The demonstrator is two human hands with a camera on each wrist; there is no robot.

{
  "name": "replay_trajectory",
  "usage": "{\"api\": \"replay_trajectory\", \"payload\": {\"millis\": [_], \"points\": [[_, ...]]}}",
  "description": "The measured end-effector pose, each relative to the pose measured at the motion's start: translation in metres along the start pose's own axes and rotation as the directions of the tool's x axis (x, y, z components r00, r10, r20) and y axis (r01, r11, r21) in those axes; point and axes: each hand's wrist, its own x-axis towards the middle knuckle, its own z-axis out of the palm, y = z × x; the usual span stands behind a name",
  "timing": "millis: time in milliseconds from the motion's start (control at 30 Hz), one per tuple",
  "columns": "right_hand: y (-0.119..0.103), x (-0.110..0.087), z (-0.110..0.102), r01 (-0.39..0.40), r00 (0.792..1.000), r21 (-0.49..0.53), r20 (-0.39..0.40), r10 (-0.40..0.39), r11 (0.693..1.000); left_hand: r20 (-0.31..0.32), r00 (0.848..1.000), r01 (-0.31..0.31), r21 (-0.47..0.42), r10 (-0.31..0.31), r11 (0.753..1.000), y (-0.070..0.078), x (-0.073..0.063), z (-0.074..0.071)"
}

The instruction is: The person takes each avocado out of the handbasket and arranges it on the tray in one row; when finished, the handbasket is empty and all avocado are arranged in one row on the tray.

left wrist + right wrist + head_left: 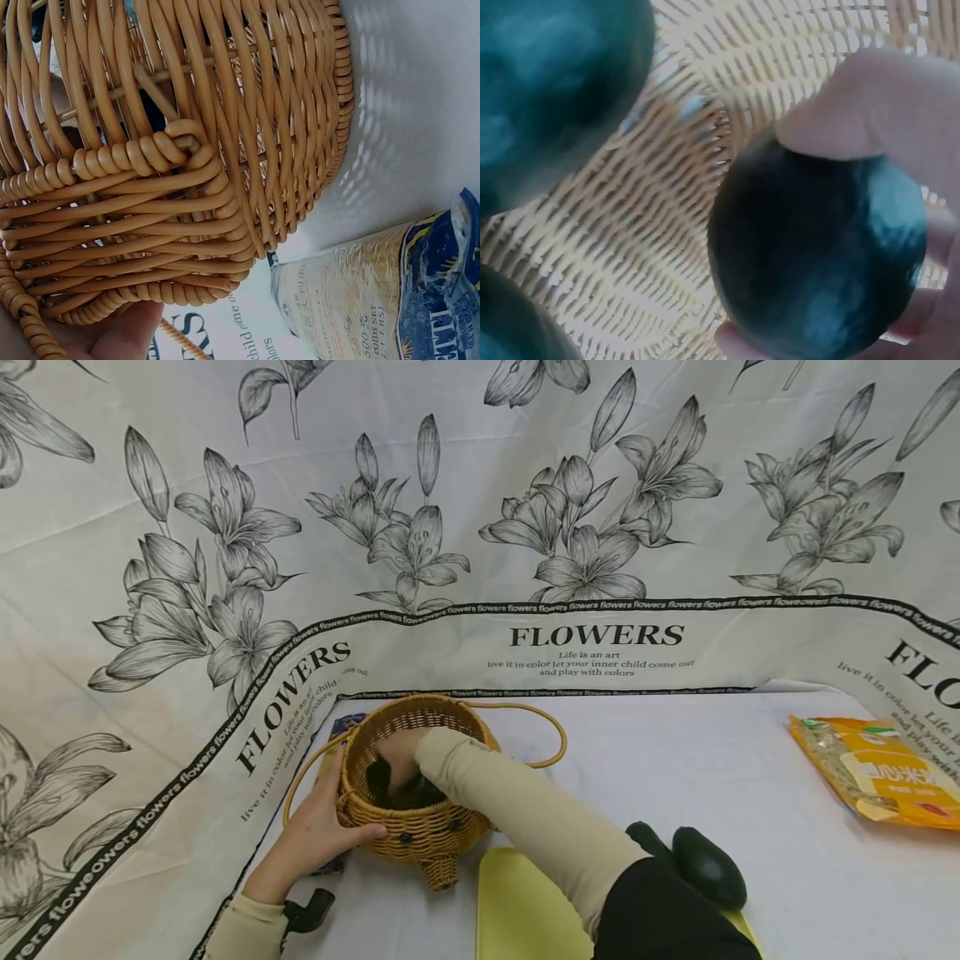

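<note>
A brown wicker basket (442, 839), with looped handles and a stubby woven foot at its front, stands on the white cloth. My left hand (311, 831) grips its left side, thumb along the front wall; its fingers (127, 334) show under the weave in the left wrist view. My right hand (401, 752) reaches down inside the basket. There it holds a dark green avocado (817, 247), thumb on top and fingers around the far side. Two more dark green rounded fruits, one large (547, 97) and one partly cut off (514, 322), lie nearby in the basket.
A yellow-green cutting board (517, 902) lies in front, with a dark green fruit (708, 868) by its right edge. An orange food packet (892, 772) is at the right. A spaghetti bag (360, 292) lies beside the basket, and a black curved object (309, 912) near my left wrist.
</note>
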Motion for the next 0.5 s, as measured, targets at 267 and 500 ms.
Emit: {"api": "replay_trajectory", "payload": {"millis": [267, 500], "points": [[0.014, -0.007, -0.016, -0.003, 0.998, 0.061, -0.06, 0.007, 0.998, 0.012, 1.0, 0.011, -0.011, -0.011, 1.0, 0.0, 0.0, -0.001], [0.027, -0.019, -0.023, 0.051, 0.983, 0.07, -0.178, -0.038, 0.996, 0.023, 1.0, 0.015, -0.014, -0.014, 1.0, 0.002, -0.001, -0.001]]}}
